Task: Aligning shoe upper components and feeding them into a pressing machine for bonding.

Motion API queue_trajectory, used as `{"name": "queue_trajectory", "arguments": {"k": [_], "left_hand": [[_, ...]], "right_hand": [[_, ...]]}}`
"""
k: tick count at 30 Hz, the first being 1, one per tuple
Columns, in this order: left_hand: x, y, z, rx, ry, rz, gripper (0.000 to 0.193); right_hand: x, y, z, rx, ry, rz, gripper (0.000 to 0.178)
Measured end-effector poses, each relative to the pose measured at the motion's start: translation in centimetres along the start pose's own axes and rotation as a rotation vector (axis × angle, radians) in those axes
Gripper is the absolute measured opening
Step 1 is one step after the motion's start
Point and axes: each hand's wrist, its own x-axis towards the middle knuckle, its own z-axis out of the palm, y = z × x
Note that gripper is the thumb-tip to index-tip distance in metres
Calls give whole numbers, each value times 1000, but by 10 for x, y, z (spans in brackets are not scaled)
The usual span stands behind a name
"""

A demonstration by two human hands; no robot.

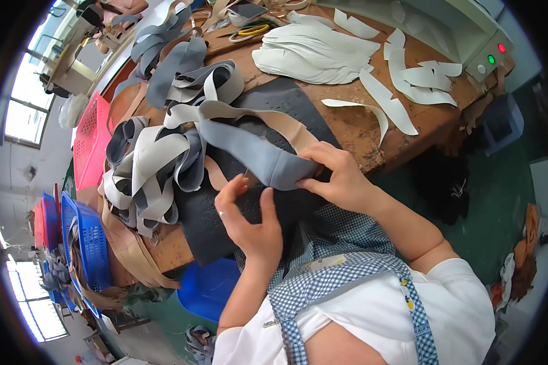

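My right hand (335,176) pinches a grey-blue strip (249,149) between thumb and fingers. The strip looks like leather or a similar sheet material, with a beige underside, and a seam crosses it near my grip. It loops back over the black mat (225,225) toward the pile. My left hand (249,222) is just left of the held end, thumb and forefinger apart, not gripping the strip. A ring shows on one of its fingers. To the left lies a tangled heap of grey and off-white strips (155,161).
White curved pieces (316,52) are stacked at the back, with loose ones (396,115) nearby. A machine with red and green buttons (492,59) stands back right. Yellow-handled scissors (252,30) lie behind. Pink (90,143) and blue baskets (91,243) stand left; a blue tub (210,292) sits below the table edge.
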Motion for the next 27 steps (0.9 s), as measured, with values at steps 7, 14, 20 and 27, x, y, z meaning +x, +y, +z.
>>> {"name": "queue_trajectory", "arguments": {"k": [7,14,20,27], "left_hand": [[7,-3,2,-918,-298,-766,53],[5,7,6,-927,-330,-680,61],[0,-7,3,-1193,-424,-794,37],[-5,-2,-9,-1256,-479,-923,38]], "right_hand": [[-17,16,1,183,24,33,35],[-19,-20,-6,82,33,89,25],[-23,-16,-13,492,-87,358,19],[-34,-7,-9,670,-217,241,18]]}}
